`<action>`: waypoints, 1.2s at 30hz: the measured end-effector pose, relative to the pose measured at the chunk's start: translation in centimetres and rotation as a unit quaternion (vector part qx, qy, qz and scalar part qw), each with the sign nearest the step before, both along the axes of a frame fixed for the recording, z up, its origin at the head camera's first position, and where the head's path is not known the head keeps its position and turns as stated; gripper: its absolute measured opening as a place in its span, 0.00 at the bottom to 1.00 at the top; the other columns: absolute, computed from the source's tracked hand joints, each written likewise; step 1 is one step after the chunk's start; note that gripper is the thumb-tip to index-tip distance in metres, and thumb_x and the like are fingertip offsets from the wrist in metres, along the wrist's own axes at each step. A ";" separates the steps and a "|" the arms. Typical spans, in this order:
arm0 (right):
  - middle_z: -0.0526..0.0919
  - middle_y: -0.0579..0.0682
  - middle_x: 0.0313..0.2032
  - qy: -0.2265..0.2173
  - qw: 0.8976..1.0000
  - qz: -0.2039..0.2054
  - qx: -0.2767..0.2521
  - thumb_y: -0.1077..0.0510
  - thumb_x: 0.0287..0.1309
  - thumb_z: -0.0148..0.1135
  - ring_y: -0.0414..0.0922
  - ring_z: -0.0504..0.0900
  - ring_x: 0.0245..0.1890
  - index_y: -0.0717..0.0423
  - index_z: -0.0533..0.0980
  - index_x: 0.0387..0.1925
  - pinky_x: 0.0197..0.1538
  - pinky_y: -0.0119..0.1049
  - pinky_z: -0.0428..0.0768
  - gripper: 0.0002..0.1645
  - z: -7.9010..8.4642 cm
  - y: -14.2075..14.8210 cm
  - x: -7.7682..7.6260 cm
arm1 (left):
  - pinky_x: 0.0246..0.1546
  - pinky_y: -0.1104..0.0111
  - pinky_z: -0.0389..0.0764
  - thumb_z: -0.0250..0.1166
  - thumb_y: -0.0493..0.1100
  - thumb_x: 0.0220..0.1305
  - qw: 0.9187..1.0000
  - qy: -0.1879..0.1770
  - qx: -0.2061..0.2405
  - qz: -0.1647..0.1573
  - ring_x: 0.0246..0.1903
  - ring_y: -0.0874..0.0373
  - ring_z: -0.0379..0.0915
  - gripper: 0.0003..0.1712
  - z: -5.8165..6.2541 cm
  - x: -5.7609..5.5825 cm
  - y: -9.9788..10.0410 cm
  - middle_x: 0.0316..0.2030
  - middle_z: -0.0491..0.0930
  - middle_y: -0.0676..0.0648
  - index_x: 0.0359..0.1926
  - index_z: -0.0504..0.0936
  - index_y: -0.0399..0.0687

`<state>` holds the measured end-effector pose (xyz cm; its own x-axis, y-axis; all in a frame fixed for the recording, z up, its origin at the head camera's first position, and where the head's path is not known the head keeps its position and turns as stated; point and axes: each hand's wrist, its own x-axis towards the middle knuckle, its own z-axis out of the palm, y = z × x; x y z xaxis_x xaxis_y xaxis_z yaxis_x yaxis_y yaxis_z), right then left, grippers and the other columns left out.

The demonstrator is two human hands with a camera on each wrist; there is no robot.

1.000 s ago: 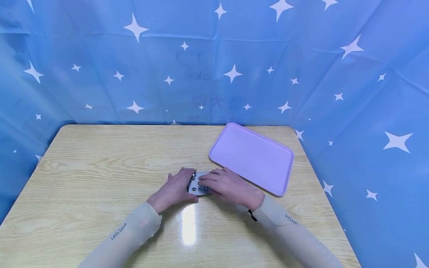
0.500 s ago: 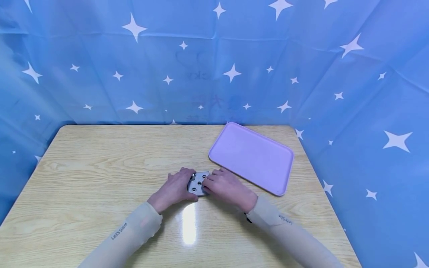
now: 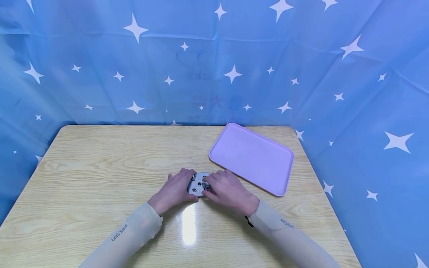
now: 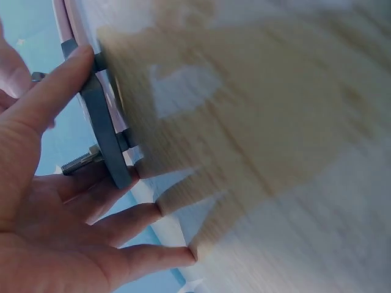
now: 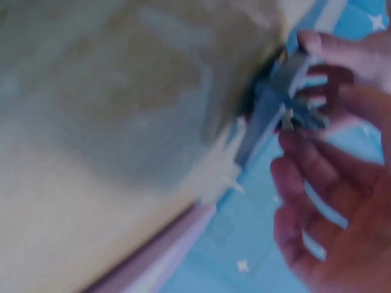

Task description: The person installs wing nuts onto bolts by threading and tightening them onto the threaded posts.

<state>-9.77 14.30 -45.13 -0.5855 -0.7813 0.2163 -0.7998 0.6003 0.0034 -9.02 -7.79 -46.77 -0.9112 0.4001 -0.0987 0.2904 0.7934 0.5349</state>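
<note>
A grey metal plate (image 3: pixel 197 184) with several round holes lies near the middle of the table. My left hand (image 3: pixel 174 188) grips its left side, thumb on the near edge and fingers at the far corner. In the left wrist view a threaded bolt (image 4: pixel 79 163) with a nut at its base stands out of the plate (image 4: pixel 101 116), and dark bolt heads show under it. My right hand (image 3: pixel 228 188) is at the plate's right side, thumb and finger pinching a small dark nut (image 3: pixel 206 185) over that end. The fingers partly hide it.
A purple tray (image 3: pixel 251 158) lies askew at the back right of the wooden table (image 3: pixel 117 156), just beyond the right hand. A blue curtain (image 3: pixel 167 56) with white stars hangs behind and along the sides.
My right hand has shifted slightly left and its fingers have drawn in from lying over the plate to pinching the nut. The left hand and plate keep their place.
</note>
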 end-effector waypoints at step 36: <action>0.81 0.43 0.27 -0.039 0.999 -0.006 -0.016 0.49 0.66 0.68 0.40 0.77 0.24 0.53 0.80 0.38 0.31 0.37 0.78 0.12 -0.4 -0.8 -0.1 | 0.65 0.25 0.56 0.83 0.55 0.48 1.000 -0.016 -0.004 0.000 0.72 0.27 0.58 0.54 -0.3 -0.2 -0.2 0.72 0.67 0.31 0.71 0.69 0.39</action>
<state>-9.84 13.50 -45.54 -0.6109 -0.7675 0.1944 -0.7896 0.6085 -0.0789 -9.26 -7.96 -47.07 -0.9072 0.3995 -0.1317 0.2733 0.7977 0.5375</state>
